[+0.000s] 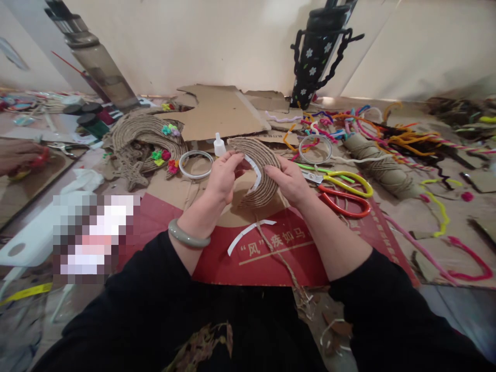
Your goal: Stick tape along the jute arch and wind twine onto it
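Both hands hold a curved, crescent-like piece covered in brown twine (267, 155) above a red cardboard sheet (217, 266). A white strip (253, 173) lines its inner edge. My left hand (223, 178) pinches the upper inner edge, fingers closed, with a grey-green bangle (188, 236) on the wrist. On the right side, my right hand (290, 181) grips the outer edge, its thumb on the twine. A loose white curved strip (248, 233) lies on the red sheet, and a twine tail hangs down over it.
Red scissors (344, 202) and yellow scissors (349, 182) lie right of my right hand, near a twine roll (382, 165). Behind stand a small white bottle (219, 144) and tape rings (196, 165). A twine-wrapped wreath (135, 132) lies left. Another person's hand (21, 155) is at far left.
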Action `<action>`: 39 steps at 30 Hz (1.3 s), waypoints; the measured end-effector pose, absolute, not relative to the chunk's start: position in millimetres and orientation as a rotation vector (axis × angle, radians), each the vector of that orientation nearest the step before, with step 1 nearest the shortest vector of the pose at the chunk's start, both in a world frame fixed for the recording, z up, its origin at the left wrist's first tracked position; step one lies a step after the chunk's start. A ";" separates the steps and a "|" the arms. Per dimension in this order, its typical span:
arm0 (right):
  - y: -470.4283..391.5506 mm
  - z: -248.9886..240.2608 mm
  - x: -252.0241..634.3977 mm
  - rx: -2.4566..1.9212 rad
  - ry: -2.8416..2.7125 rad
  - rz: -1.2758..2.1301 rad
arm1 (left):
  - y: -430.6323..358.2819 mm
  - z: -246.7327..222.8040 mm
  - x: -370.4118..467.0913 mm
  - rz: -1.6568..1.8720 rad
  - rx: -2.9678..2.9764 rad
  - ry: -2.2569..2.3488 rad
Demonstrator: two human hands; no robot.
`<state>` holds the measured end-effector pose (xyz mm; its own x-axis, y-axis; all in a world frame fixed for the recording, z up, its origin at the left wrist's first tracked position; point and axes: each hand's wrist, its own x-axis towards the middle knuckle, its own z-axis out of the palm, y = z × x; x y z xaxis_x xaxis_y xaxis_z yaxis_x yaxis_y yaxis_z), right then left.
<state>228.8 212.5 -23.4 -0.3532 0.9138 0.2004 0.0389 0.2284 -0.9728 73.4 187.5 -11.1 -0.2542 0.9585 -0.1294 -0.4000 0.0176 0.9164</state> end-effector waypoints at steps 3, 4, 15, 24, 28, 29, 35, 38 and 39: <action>213.5 -24.9 228.7 -0.893 -1.580 1.275 | 186.6 -10.7 74.7 1.477 0.703 1.121; 213.9 -25.5 228.9 -0.885 -1.568 1.279 | 186.1 -11.0 75.2 1.462 0.713 1.115; 216.9 -29.8 231.2 -0.907 -1.579 1.258 | 183.5 -18.2 79.3 1.345 0.877 1.023; 215.0 -26.7 231.2 -0.883 -1.518 1.321 | 184.0 -13.3 77.1 1.412 0.801 1.074; 215.2 -28.0 231.0 -0.894 -1.559 1.296 | 185.6 -14.0 76.1 1.430 0.810 1.096; 215.4 -28.4 231.0 -0.894 -1.569 1.292 | 185.6 -13.9 76.1 1.434 0.817 1.100; 216.0 -28.8 232.0 -0.894 -1.549 1.286 | 182.0 -12.1 78.5 1.327 0.866 1.081; 215.3 -27.4 232.1 -0.902 -1.538 1.297 | 180.9 -13.2 79.9 1.254 0.868 1.052; 215.0 -26.5 231.9 -0.910 -1.534 1.301 | 180.9 -13.7 80.2 1.247 0.869 1.048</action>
<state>231.9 215.0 -26.5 -0.3233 0.9307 0.1714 -0.0171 0.1754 -0.9843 80.2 180.9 -13.7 0.0098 0.9899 -0.1413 -0.3103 0.1373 0.9407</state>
